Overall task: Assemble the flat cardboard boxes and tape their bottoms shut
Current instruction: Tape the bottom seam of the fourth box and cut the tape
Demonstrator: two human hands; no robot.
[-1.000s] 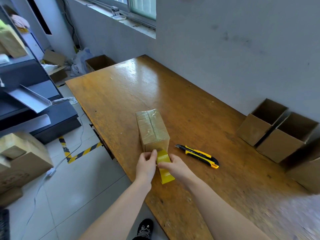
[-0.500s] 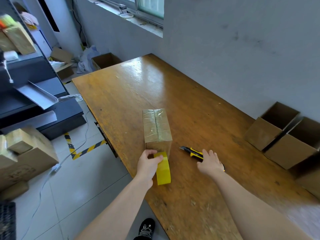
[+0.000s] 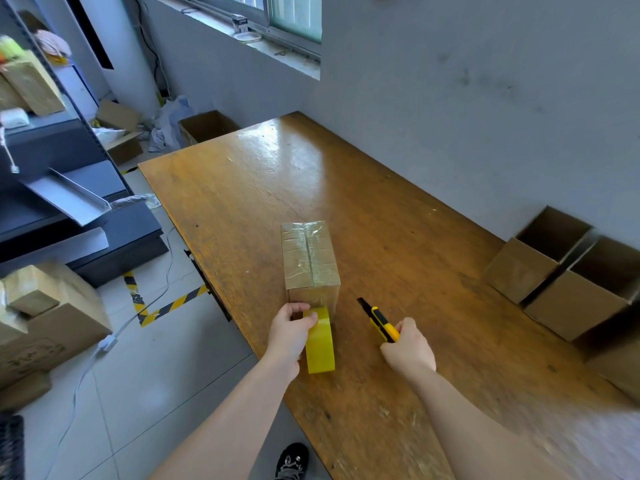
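A small cardboard box (image 3: 309, 259) stands on the wooden table (image 3: 398, 244) with clear tape along its top seam. My left hand (image 3: 290, 332) grips a yellow tape roll (image 3: 320, 342) right at the box's near face; whether tape still runs to the box I cannot tell. My right hand (image 3: 408, 349) holds a yellow and black utility knife (image 3: 381, 322) just right of the roll, with its dark tip pointing up and left toward the box.
Open assembled boxes (image 3: 561, 271) stand against the wall at the table's right. Beyond the far end sits another open box (image 3: 207, 124) on the floor. Dark shelving (image 3: 52, 188) and stacked cartons (image 3: 45, 317) fill the left side.
My right hand left the tape roll, reached right to the knife on the table and picked it up. My left hand kept the roll at the box.
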